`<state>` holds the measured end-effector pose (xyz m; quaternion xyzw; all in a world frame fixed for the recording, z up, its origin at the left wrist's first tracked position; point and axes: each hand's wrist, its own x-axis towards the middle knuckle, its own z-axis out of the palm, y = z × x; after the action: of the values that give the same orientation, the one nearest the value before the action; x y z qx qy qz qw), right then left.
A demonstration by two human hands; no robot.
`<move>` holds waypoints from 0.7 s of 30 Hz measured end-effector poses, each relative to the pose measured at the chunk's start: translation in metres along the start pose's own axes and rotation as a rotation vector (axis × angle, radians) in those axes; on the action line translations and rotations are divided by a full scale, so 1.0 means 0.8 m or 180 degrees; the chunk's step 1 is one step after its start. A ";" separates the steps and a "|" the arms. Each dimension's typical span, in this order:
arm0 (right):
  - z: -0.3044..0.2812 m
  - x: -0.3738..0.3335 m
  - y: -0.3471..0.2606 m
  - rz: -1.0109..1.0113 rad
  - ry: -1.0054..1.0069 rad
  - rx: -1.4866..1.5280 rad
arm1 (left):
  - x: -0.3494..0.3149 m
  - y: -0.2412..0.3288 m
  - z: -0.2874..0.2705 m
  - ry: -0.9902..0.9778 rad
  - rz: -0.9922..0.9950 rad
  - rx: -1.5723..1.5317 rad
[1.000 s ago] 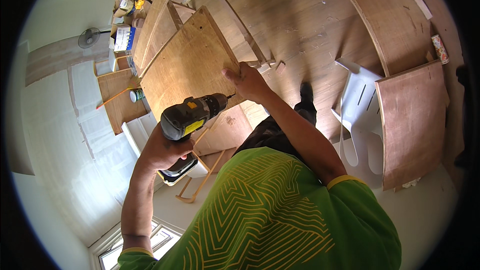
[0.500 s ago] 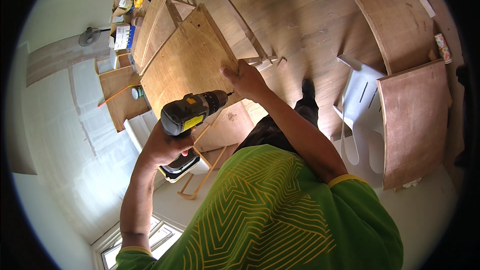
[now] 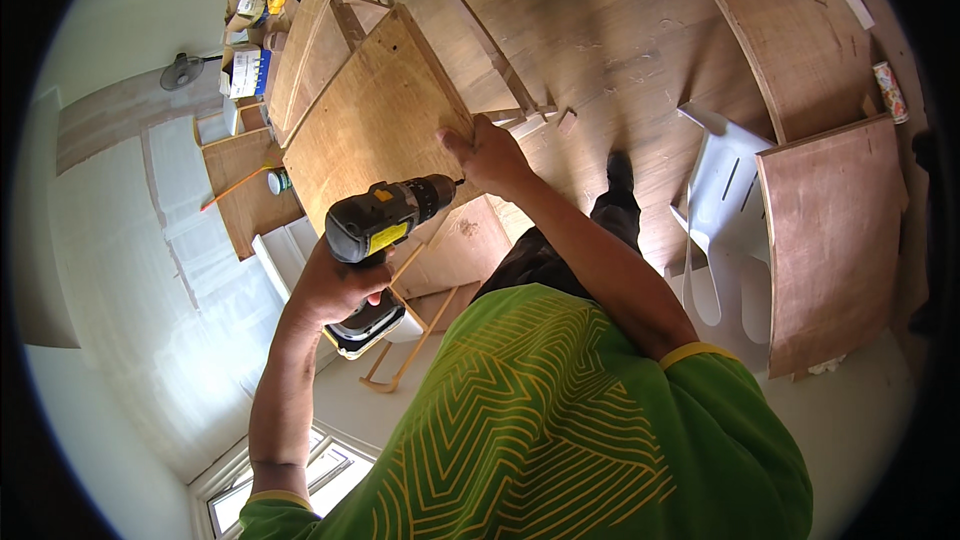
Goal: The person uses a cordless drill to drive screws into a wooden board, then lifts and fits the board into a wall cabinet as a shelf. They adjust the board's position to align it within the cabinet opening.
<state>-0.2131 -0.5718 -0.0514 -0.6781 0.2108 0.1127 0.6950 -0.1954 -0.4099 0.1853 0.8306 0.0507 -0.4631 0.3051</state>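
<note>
Workshop room, white walls, wooden floor, plywood offcuts everywhere.

Nearest: left hand (image 3: 335,290) wrapped tight round the grip of one cordless drill (image 3: 385,225), black and yellow body, battery pack below the fist. Drill held level, bit pointing right, its tip at the edge of the plywood panel (image 3: 375,125).

Right hand (image 3: 490,155) closed over that panel's near edge, fingers curled on the rim just beside the bit tip; looks like it steadies the board. Whether anything small sits pinched at the tip cannot be made out.

Change over the last second: very little. Drill and both hands keep the same pose; the bit has stayed at the panel edge and the right hand has not let go. Judged from this, the drilling at the edge is under way or about to start, not finished.

Count, going outward: one drill; one panel being worked; one white plastic chair (image 3: 725,210) on the floor to the right; a large brown board (image 3: 835,240) just beside it; one fan (image 3: 182,70) on the far wall; a cluttered shelf (image 3: 250,0) of boxes beyond, number unclear.
</note>
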 end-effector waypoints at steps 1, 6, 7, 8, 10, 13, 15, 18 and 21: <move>-0.001 0.000 0.000 0.0000 -0.0009 -0.0016 | 0.001 0.000 0.001 0.0006 -0.0050 0.0024; -0.001 -0.002 0.001 -0.0187 0.0064 0.0179 | 0.004 -0.003 0.003 0.0056 -0.0054 -0.0156; 0.000 -0.002 0.001 -0.0176 0.0031 0.0222 | 0.004 -0.005 0.004 0.0059 -0.0058 -0.0181; 0.000 -0.002 0.002 -0.0183 0.0047 0.0263 | 0.003 -0.008 0.005 0.0063 -0.0058 -0.0210; 0.001 -0.001 0.003 -0.0081 -0.0008 0.0168 | 0.002 -0.013 0.009 0.0080 -0.0057 -0.0345; 0.000 0.002 0.005 -0.0148 0.0096 0.0143 | 0.000 -0.023 0.019 0.0124 -0.0025 -0.0555; -0.002 0.005 0.006 -0.0284 0.0133 0.0133 | -0.002 -0.030 0.024 0.0150 0.0064 -0.0535; -0.004 0.010 0.008 -0.0198 0.0006 -0.0046 | -0.019 -0.042 0.021 0.0356 0.0377 -0.0670; -0.007 0.011 0.010 0.0059 -0.0157 0.0065 | -0.057 -0.064 -0.001 0.0787 0.0817 -0.1338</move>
<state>-0.2099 -0.5781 -0.0627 -0.6660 0.2010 0.1337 0.7058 -0.2395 -0.3589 0.1988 0.7988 0.0769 -0.2951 0.5185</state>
